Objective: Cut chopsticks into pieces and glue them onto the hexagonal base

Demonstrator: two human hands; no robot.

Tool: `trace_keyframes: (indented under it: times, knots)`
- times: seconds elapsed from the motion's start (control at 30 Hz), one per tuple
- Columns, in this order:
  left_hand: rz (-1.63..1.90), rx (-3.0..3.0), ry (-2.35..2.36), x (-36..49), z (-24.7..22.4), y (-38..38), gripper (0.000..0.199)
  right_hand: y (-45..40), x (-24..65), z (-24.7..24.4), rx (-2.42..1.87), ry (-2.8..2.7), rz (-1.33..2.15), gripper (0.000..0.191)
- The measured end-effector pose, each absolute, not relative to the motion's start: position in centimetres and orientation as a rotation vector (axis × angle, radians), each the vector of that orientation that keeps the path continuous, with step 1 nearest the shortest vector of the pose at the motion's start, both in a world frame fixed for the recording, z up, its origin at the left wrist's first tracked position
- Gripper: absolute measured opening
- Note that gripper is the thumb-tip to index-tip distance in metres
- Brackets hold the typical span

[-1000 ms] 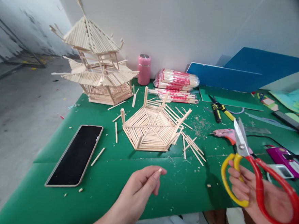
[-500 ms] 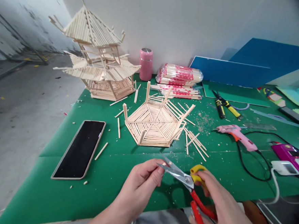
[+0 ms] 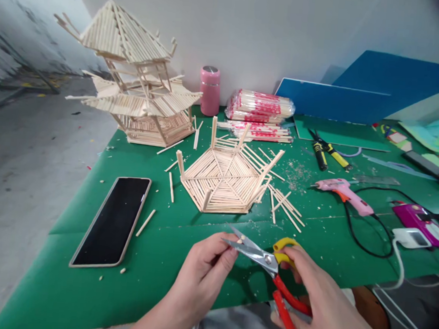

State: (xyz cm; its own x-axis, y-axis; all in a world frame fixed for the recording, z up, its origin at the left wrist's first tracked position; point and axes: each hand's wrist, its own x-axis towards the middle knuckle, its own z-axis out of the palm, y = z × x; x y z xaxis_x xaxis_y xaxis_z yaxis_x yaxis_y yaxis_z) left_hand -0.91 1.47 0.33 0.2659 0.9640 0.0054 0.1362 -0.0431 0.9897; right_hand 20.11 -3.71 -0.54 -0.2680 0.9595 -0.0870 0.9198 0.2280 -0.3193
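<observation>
Pinching a short wooden stick [image 3: 240,240] between thumb and forefinger, the left hand [image 3: 207,266] holds it above the near part of the green table [image 3: 150,290], its fingers closed up tight. The right hand [image 3: 316,291] grips the scissors [image 3: 268,259] by their yellow and red handles, fingers curled around them, and the blades stand slightly apart with the stick's end between them. Just beyond the hands sits a hexagonal stick base [image 3: 222,177], with posts rising around its edge and loose sticks [image 3: 286,209] scattered at its right side. Towards the wall, a clear plastic packet [image 3: 261,106] printed in red holds a thick bundle of pale sticks; flatter packets [image 3: 265,132] in front of it hold more of the same. A pink flask [image 3: 209,91] stands upright beside them with its lid on, so its contents cannot be seen. Left of the flask rises a tiered stick pagoda [image 3: 134,98], its slatted floor visible between the posts. A phone [image 3: 112,222] lies dark-screened at the left, while a pink glue gun [image 3: 347,193] and yellow-and-black pliers [image 3: 327,152] lie at the right.
</observation>
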Motion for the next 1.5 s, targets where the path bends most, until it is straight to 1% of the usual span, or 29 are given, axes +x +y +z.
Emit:
trace_keyframes:
  times: [0.1, 0.23, 0.3, 0.57, 0.9, 1.1, 1.27, 1.5]
  knots:
    - [0.939, 1.509, 1.112, -1.1, 0.2, 1.6, 0.023, -3.6, 19.8, -0.3, -1.830, -2.316, 0.572, 0.063]
    - [0.925, 1.621, 1.096, -1.3, -0.1, 1.5, 0.023, -3.6, 19.4, -0.3, -1.851, -2.239, 0.703, 0.047]
    - [0.917, 1.675, 1.096, -1.4, -0.2, 1.4, 0.023, -3.7, 19.2, -0.4, -1.852, -2.216, 0.727, 0.042]
    - [0.855, 1.764, 1.084, -1.5, -0.1, 1.4, 0.023, -3.6, 18.5, -0.2, -1.892, -2.162, 0.817, 0.038]
    - [0.903, 1.787, 1.095, -1.3, 0.0, 1.2, 0.022, -3.2, 17.9, 0.6, -1.883, -2.119, 0.891, 0.037]
    - [0.979, 1.813, 1.086, -1.1, 0.0, 0.8, 0.024, -3.6, 17.3, 1.2, -1.915, -2.056, 0.933, 0.029]
    - [1.031, 1.873, 1.111, -1.1, 0.0, 0.4, 0.021, -4.0, 17.4, 0.7, -1.892, -1.974, 1.005, 0.032]
    - [1.084, 1.960, 1.108, -1.1, 0.0, 0.2, 0.018, -4.8, 17.8, -0.8, -1.897, -1.952, 1.035, 0.052]
